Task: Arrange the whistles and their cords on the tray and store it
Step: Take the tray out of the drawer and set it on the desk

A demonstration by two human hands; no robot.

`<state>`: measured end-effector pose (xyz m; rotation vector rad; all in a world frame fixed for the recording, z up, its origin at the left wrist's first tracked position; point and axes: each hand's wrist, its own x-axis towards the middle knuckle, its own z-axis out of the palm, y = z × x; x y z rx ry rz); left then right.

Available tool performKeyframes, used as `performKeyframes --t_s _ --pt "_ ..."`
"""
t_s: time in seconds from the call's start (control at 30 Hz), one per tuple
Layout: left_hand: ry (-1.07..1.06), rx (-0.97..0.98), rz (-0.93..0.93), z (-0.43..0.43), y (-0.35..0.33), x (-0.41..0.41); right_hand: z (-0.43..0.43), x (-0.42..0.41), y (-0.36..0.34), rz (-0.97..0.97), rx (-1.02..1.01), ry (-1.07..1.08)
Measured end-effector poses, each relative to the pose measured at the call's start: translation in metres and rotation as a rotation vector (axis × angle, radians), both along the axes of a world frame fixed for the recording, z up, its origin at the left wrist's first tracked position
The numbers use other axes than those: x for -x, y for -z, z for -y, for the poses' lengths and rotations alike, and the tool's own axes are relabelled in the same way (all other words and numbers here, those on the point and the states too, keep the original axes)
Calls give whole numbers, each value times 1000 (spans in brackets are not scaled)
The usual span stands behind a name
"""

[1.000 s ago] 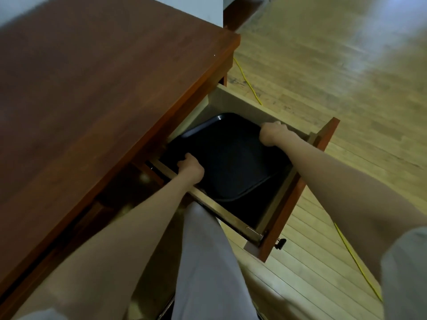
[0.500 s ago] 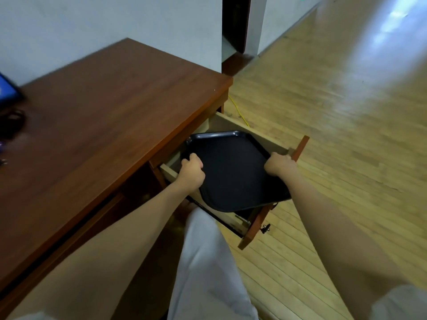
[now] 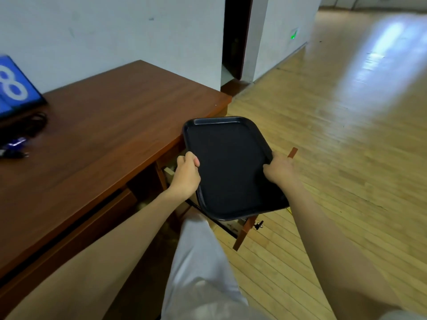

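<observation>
Left hand, right hand grip black tray (tilted) above drawer.

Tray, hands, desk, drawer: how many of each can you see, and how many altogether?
tray: 1
hands: 2, the left hand and the right hand, both holding the tray
desk: 1
open drawer: 1
Total: 5

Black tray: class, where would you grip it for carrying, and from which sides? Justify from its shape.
Take the black tray by its raised rim, midway along both long sides, as the left hand and right hand do, one from each side. Wide and flat, it should balance there; the lip takes thumbs.
</observation>
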<state>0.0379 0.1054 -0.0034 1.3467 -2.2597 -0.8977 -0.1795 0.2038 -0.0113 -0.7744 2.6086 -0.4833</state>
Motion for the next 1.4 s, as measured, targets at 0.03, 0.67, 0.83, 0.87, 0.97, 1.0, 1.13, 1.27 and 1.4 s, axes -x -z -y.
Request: performKeyframes --t_s 0.03,0.67,0.83,0.87,0.97,1.0,1.13,1.27,1.4 --pt "-30 18 -24 0 -1 -9 6 -7 -2 -21 28 -27" --pt "-805 227 -172 -6 6 -249 157 -236 -17 76 224 -817" --pt "-963 184 -78 -17 4 -289 181 -292 -23 -25 119 -982" --pt "-993 190 -62 -19 4 -295 184 -302 -24 -43 86 -1014" --pt "-1102 230 -40 -24 10 -305 189 -330 -27 -88 42 -1108" --pt "-1144 235 -41 -26 14 -306 189 -338 -27 -100 51 -1135" --pt "-1315 196 3 -28 24 -300 183 -364 -28 -158 70 -1266" --pt "-1132 360 286 -22 32 -294 178 -368 -22 -237 -57 -1339" --pt "-891 250 471 -12 28 -297 180 -360 -23 -271 -146 -1362"
